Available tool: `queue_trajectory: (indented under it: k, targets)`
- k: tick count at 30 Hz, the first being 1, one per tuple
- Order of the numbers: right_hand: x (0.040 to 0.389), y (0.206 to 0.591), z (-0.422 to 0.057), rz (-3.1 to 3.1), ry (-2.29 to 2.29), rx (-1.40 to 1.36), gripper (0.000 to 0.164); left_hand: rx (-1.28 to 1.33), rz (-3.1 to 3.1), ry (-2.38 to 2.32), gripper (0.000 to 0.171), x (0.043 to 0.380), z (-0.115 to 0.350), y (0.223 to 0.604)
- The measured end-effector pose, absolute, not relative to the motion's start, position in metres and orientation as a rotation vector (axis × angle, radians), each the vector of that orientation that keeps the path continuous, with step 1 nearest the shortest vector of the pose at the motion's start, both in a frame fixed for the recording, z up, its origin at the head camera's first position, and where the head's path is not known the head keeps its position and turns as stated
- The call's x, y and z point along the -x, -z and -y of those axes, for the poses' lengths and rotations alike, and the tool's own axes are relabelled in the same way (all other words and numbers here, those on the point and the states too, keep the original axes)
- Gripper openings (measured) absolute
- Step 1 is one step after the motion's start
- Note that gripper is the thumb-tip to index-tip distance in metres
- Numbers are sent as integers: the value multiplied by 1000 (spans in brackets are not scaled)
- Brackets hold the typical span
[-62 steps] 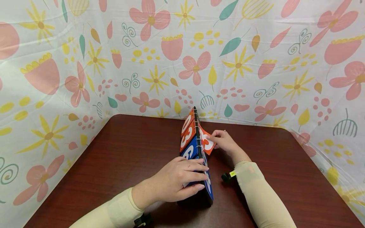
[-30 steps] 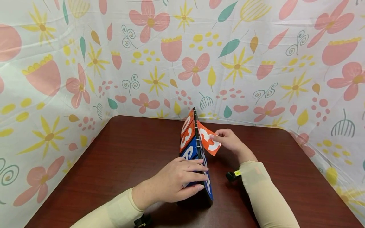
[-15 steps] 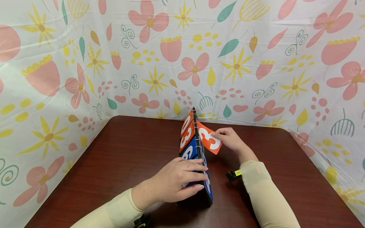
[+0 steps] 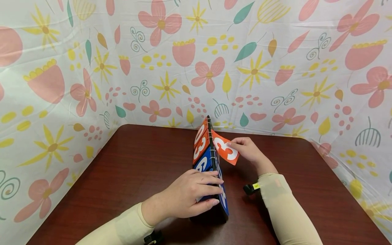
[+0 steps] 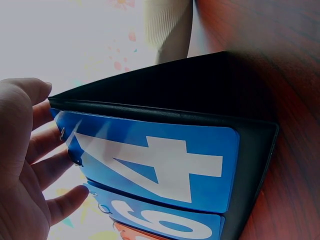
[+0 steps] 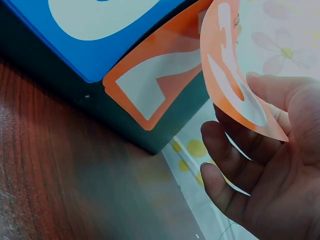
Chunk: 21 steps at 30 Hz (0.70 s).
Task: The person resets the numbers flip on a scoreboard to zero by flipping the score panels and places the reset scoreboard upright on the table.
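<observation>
A tent-shaped flip scoreboard [image 4: 218, 182] with orange and blue number cards on rings stands on the table. My left hand [image 4: 194, 192] rests over its near end, fingers and thumb laid across the top ridge. Below those fingers, the left wrist view shows a blue 4 card [image 5: 160, 165] and a blue 6 card [image 5: 160, 222]. On the right face, my right hand [image 4: 248, 149] pinches an orange 3 card [image 4: 225, 149] between thumb and fingers, lifted away from the board and bent. Under the lifted card lies an orange card with a white numeral [image 6: 150, 85], partly covered.
The dark reddish-brown wooden table [image 4: 147, 153] carries the scoreboard near its middle. A white cloth with printed flowers [image 4: 183, 85] hangs behind and along the sides. Black wrist devices [image 4: 251, 188] sit at both sleeves.
The right hand has drawn the orange 3 card outward to the right, away from the board, and slightly up; over the last half second it barely moves. The left hand stays put.
</observation>
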State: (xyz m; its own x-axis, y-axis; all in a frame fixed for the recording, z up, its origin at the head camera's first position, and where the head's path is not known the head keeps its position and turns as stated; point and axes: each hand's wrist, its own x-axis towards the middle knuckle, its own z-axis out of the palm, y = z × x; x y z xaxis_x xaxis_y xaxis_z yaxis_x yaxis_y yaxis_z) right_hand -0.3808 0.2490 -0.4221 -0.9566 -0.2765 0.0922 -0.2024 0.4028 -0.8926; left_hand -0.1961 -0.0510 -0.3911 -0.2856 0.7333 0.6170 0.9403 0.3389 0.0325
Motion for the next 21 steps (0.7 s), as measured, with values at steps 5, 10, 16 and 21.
queue_trajectory:
  k: [5,10,16,21]
  targets:
    - [382,419,-254,-2538,1662,420,50,1464,2110,548,33,196,51,390]
    - [381,414,-256,-2524,1670,390,54,1464,2096,547,32,196,51,391]
    - [377,409,-256,-2485,1695,360,58,1467,2095,559,32,196,51,392]
    - [377,410,-255,-2452,1718,360,59,1468,2092,545,33,195,51,392]
